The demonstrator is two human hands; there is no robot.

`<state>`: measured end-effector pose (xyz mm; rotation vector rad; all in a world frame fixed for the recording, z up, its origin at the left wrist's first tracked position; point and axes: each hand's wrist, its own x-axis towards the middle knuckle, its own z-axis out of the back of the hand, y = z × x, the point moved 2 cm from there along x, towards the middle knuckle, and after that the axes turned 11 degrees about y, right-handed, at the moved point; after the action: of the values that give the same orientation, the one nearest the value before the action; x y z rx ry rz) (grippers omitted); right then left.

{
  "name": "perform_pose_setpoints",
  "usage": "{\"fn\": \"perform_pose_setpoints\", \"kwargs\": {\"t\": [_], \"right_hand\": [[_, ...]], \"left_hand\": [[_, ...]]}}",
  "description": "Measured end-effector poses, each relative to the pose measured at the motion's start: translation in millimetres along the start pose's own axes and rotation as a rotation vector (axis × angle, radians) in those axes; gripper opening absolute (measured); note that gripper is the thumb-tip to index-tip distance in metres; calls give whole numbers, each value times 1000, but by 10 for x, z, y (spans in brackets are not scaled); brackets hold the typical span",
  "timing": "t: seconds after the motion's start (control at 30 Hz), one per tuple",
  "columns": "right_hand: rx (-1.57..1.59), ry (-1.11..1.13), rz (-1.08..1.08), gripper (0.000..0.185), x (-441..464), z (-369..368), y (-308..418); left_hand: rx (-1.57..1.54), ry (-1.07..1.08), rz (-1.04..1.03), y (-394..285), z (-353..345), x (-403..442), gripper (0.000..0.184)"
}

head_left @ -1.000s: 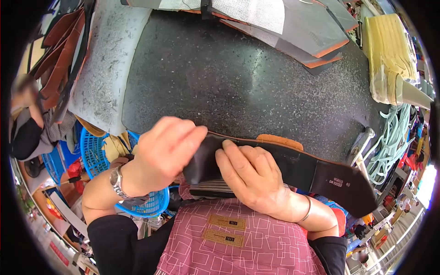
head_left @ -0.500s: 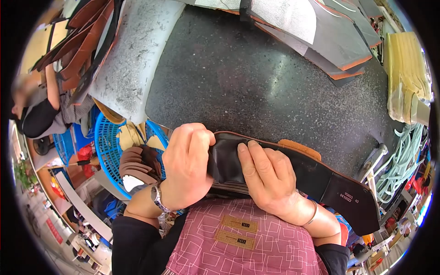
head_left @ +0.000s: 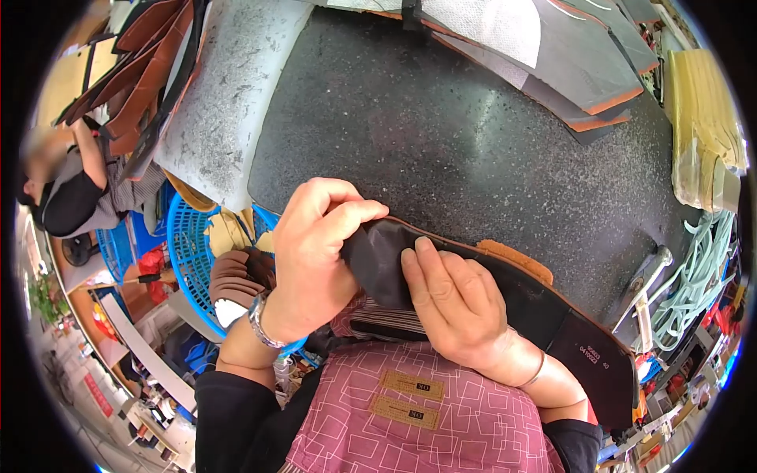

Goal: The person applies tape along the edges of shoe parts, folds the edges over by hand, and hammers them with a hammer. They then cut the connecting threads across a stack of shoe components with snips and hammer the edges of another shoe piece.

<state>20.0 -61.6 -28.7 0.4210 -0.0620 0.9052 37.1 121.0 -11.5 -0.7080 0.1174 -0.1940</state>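
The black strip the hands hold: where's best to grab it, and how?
Probably pinch the black strip by its printed end, coming from the person's right: that end juts free, while the left hand and right hand are toward the other.

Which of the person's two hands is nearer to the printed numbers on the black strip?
The right hand, with the thin bracelet; the left hand, with the silver wristband, is at the opposite end of the strip.

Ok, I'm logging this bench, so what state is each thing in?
Black strip: held, left end bent.
Left hand: gripping that end.
Right hand: laid across the strip, thumb hidden.
Grey sheets: overlapping in a pile.
Blue basket: holding brown pieces.
Green cords: loosely gathered.
Yellow strips: bundled together.
Wristwatch: fastened on the left wrist.
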Motion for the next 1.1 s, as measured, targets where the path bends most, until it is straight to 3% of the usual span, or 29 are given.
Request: {"fn": "perform_pose_setpoints", "kwargs": {"t": [0.17, 0.27, 0.3, 0.4, 0.43, 0.53, 0.63, 0.73, 0.83, 0.9, 0.97, 1.1], "right_hand": [[-77, 13, 2, 28, 0, -21, 21], [-26, 33, 17, 26, 46, -4, -3], [9, 60, 20, 25, 72, 16, -10], [15, 118, 14, 23, 106, 47, 3], [-10, 146, 13, 23, 115, 47, 7], [-36, 112, 12, 23, 83, 42, 33], [-2, 53, -1, 22, 9, 14, 32], [17, 63, -4, 22, 48, 33, 35], [39, 63, -23, 25, 86, 57, 56], [44, 69, -43, 28, 99, 68, 67], [179, 47, -68, 35, 106, 79, 44], [354, 59, 29, 37, 56, 140, -14]], "left_hand": [[125, 99, -200, -28, 101, 63, 33], [335, 170, -573, 83, 136, 89, 34], [332, 169, -575, 125, 178, 140, 34], [384, 269, -922, 231, 229, 267, 34], [380, 266, -928, 255, 260, 323, 34], [588, 362, -1182, 310, 316, 361, 32], [601, 408, -1227, 376, 418, 467, 23], [531, 348, -1132, 472, 495, 469, 20], [461, 442, -1090, 257, 617, 433, 19], [206, 399, -999, 48, 456, 256, 31], [112, 385, -714, 18, 147, 105, 32], [336, 536, -930, 247, 254, 155, 41]]}}
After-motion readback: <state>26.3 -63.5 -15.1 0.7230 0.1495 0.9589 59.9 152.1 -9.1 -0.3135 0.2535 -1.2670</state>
